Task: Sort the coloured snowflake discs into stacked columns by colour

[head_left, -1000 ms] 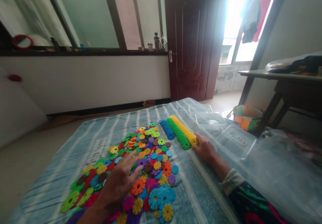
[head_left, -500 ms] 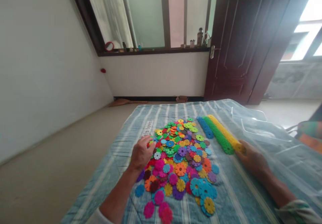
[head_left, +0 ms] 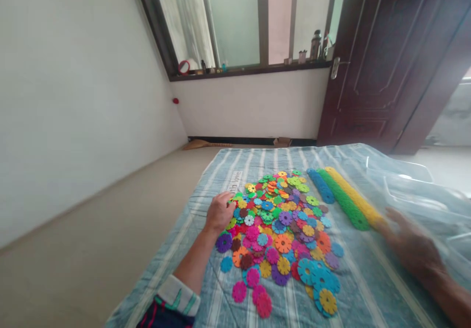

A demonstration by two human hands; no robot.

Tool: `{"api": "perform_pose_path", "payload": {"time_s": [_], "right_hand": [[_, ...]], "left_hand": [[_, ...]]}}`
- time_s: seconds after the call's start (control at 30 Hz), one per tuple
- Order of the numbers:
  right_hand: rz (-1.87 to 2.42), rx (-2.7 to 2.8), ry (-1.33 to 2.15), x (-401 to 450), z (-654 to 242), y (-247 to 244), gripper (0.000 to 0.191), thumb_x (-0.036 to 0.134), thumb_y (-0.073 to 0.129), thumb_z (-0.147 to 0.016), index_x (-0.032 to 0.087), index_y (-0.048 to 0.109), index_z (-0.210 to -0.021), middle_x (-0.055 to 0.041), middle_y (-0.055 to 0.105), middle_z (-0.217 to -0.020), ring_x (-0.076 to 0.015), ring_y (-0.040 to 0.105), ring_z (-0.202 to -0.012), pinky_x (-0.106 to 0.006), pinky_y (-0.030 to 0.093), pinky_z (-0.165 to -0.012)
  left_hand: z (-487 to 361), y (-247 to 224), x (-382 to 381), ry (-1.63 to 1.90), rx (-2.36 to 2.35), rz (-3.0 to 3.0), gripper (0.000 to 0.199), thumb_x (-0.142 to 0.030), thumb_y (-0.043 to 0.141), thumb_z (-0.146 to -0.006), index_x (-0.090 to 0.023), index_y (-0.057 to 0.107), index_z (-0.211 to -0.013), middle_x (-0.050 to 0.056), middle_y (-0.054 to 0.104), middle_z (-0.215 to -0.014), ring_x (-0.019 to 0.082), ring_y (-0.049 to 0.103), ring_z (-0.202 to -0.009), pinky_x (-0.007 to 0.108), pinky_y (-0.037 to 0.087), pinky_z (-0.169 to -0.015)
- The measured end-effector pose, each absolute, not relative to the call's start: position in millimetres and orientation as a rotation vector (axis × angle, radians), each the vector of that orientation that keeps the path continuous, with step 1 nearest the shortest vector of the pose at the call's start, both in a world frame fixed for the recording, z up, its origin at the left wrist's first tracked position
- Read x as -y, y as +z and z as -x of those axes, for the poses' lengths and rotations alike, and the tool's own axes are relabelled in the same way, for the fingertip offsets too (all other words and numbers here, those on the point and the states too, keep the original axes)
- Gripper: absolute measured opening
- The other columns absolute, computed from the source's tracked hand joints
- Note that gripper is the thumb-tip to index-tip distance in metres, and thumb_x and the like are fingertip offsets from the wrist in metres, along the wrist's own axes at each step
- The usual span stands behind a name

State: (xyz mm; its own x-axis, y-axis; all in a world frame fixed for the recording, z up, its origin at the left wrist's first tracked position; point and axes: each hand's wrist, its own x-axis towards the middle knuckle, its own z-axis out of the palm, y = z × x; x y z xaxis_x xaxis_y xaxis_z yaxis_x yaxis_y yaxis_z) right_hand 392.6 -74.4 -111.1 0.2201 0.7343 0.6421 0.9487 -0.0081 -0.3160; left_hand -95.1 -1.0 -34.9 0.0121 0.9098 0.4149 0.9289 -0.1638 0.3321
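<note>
Many colourful notched plastic discs lie in a loose pile on a striped cloth. My left hand rests at the pile's left edge, its fingers bent over a few discs, with a gap between thumb and forefinger. Right of the pile, overlapping discs form a long yellow row, a green row and a shorter blue row. My right hand, blurred by motion, is at the near end of the yellow row. Its thumb and forefinger look apart; whether it touches the row is unclear.
Clear plastic boxes stand on the right side of the striped cloth. Beyond are a white wall, a window sill with small items, and a dark red door. Bare floor lies to the left.
The view has turned a little to the left, so everything sits further right. My right hand has drawn back slightly from the yellow row's end. My left hand remains at the pile's edge.
</note>
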Motion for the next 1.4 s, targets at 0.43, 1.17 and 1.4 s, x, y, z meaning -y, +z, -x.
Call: {"api": "perform_pose_path", "payload": {"time_s": [0.43,1.17,1.4], "right_hand": [[1.022,1.984,-0.625,105.2,-281.7,-73.7,0.025,0.024,0.050,-0.092,0.013,0.061,-0.112,-0.0117,0.069,-0.103,-0.0235,0.066,-0.097,-0.037,0.051,-0.087],[0.952,2.067,-0.393,114.5,-250.0,-87.1,0.026,0.018,0.047,-0.092,0.017,0.064,-0.112,-0.0092,0.071,-0.106,-0.0219,0.067,-0.100,-0.036,0.056,-0.086],[0.935,2.070,-0.412,112.4,-251.2,-88.9,0.025,0.015,0.048,-0.091,0.016,0.064,-0.111,-0.0100,0.072,-0.103,-0.0217,0.067,-0.099,-0.034,0.057,-0.083]], "left_hand": [[37.9,-30.9,45.2,-0.439,1.830,2.451,0.013,-0.023,0.055,-0.083,-0.019,0.062,-0.093,0.007,0.067,-0.103,0.023,0.058,-0.106,0.037,0.043,-0.094],[51.1,-7.4,-27.2,-0.584,2.108,2.196,0.028,-0.016,0.047,-0.082,-0.019,0.071,-0.095,0.008,0.071,-0.101,0.021,0.063,-0.100,0.029,0.046,-0.090],[27.5,-17.6,-48.0,-0.442,2.208,2.144,0.026,-0.031,0.052,-0.082,-0.020,0.072,-0.094,0.011,0.065,-0.114,0.026,0.055,-0.114,0.034,0.045,-0.095]]}}
